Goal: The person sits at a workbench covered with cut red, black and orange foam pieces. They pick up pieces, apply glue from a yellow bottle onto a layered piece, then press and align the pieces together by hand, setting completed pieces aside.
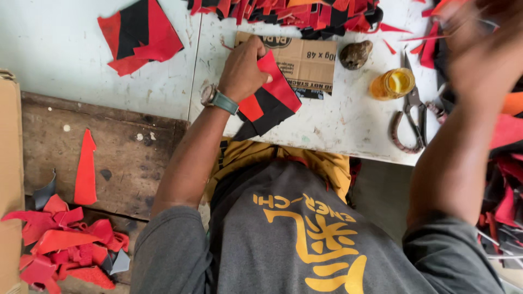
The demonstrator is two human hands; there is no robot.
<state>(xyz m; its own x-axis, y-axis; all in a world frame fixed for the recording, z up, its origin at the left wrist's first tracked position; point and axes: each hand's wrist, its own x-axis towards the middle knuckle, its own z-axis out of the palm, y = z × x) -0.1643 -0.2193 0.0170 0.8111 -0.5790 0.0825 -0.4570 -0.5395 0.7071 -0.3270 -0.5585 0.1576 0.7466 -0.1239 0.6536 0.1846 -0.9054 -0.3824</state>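
My left hand (243, 69) grips a red and black leather piece (271, 100) and holds it down on the white table (348, 117), at the edge of a flat cardboard sheet (302, 60). A green-strapped watch sits on that wrist. My right hand (479, 49) is raised at the upper right, blurred by motion, over a heap of red and black pieces (504, 136); whether it holds anything I cannot make out.
Scissors with wrapped handles (411, 117), a jar of yellow glue (392, 83) and a brown stone (355, 54) lie right of the cardboard. More red and black pieces (139, 35) lie at the back. Red offcuts (65, 239) litter the wooden floor at left.
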